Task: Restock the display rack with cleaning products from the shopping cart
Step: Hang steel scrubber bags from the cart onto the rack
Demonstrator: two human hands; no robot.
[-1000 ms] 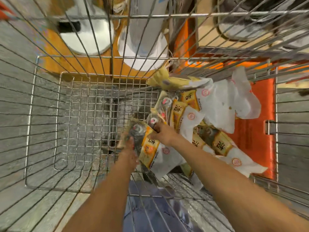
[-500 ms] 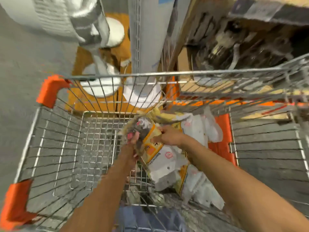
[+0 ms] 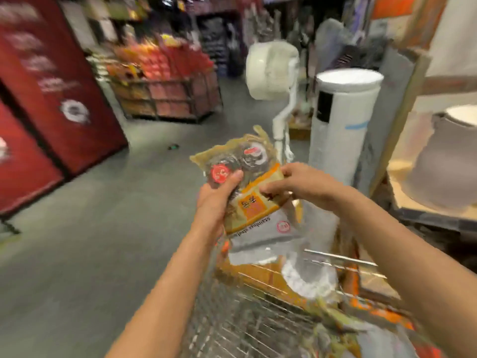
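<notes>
Both hands grip the scrubber pack (image 3: 247, 187) above the cart (image 3: 258, 319), left hand (image 3: 215, 200) underneath, right hand (image 3: 296, 183) pinching its edge, likely steadying it for the rack.

a grey floor (image 3: 108, 228) runs through the aisle, with a small dark scrap (image 3: 173, 146) lying on it. at the left stands a dark red panel (image 3: 59, 99) with blurred white lettering and a round white emblem. further back, a low wire bin (image 3: 167, 99) holds stacked red and orange packets. a white pedestal fan (image 3: 271, 69) stands right of the bin, head tilted, stem bent. just beside it rises a white cylindrical tower unit (image 3: 343, 125) with a black panel and a strip of blue tape. at the far right a wooden shelf (image 3: 413, 202) carries a grey, white-topped pot-like thing (image 3: 449, 161). everything is motion-blurred.
</notes>
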